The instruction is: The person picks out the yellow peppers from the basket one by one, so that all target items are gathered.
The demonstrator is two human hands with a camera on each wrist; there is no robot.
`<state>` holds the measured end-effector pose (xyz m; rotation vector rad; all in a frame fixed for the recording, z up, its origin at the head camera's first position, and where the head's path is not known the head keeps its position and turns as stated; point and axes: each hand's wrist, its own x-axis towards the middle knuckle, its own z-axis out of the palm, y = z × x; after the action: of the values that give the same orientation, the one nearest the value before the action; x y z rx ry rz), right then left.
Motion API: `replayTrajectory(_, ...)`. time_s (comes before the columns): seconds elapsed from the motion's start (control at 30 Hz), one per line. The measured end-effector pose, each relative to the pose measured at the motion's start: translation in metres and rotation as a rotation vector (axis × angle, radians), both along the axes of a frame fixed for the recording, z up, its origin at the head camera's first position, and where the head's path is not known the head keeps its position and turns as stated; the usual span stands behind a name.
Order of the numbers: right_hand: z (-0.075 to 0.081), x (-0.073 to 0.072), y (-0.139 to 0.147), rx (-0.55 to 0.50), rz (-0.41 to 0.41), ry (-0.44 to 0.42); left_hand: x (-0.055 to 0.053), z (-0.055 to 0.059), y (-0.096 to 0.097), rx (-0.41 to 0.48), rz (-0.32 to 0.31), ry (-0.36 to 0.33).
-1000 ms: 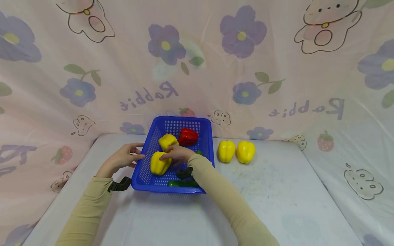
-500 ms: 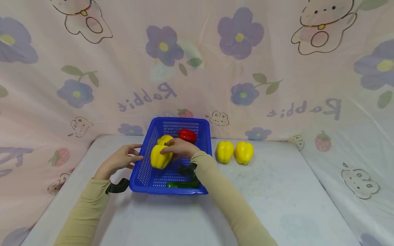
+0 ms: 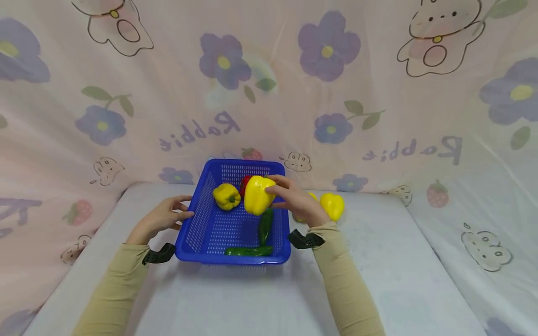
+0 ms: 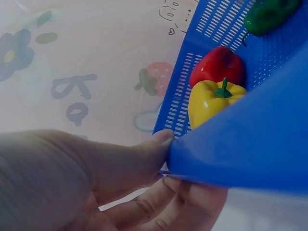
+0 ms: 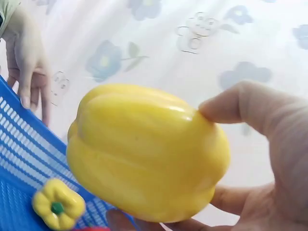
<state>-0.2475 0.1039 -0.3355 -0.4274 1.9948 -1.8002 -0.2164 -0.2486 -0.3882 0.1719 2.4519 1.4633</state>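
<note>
My right hand (image 3: 299, 200) grips a yellow bell pepper (image 3: 258, 195) between thumb and fingers, raised over the right part of a blue plastic basket (image 3: 181, 249). The right wrist view shows this yellow bell pepper (image 5: 144, 149) large and close. At the basket's left side, my left hand (image 3: 161, 219) pinches the rim, thumb above and fingers beneath in the left wrist view. Inside lie another yellow bell pepper (image 3: 227, 197), a red bell pepper (image 4: 219, 67) partly hidden in the head view, and green peppers (image 3: 249, 251) along the front and right.
Right of the basket, a yellow bell pepper (image 3: 332, 206) stands on the white table (image 3: 378, 270). Another beside it is mostly hidden behind my right hand. A patterned curtain (image 3: 269, 93) hangs behind the table.
My right hand has lifted the yellow bell pepper from the basket's left part and carried it right, uncovering the green peppers. The left hand has stayed at the rim.
</note>
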Motion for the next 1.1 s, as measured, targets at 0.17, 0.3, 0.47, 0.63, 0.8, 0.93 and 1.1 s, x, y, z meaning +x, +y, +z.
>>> replayTrajectory(0.17,0.001,0.016,0.040,-0.059,-0.062,0.039,0.001,-0.002,-0.001,0.014,-0.001,-0.001)
replayTrajectory(0.3,-0.001,0.022,0.066,-0.056,-0.091,0.068,0.000,-0.002,-0.003,0.014,0.000,-0.003)
replayTrajectory(0.47,-0.009,0.027,0.089,0.007,-0.123,0.079,-0.002,-0.001,-0.003,0.014,-0.001,-0.010)
replayTrajectory(0.63,-0.018,0.031,0.105,0.043,-0.128,0.084,0.000,-0.001,-0.001,0.013,0.001,-0.018)
replayTrajectory(0.8,-0.031,0.031,0.119,0.066,-0.143,0.054,0.000,0.000,-0.001,0.012,0.001,-0.016)
replayTrajectory(0.93,-0.046,0.031,0.126,0.106,-0.160,0.008,-0.001,0.000,-0.001,0.019,-0.002,-0.011)
replayTrajectory(1.1,-0.069,0.029,0.127,0.135,-0.133,-0.031,-0.002,-0.002,-0.001,0.006,0.007,-0.011)
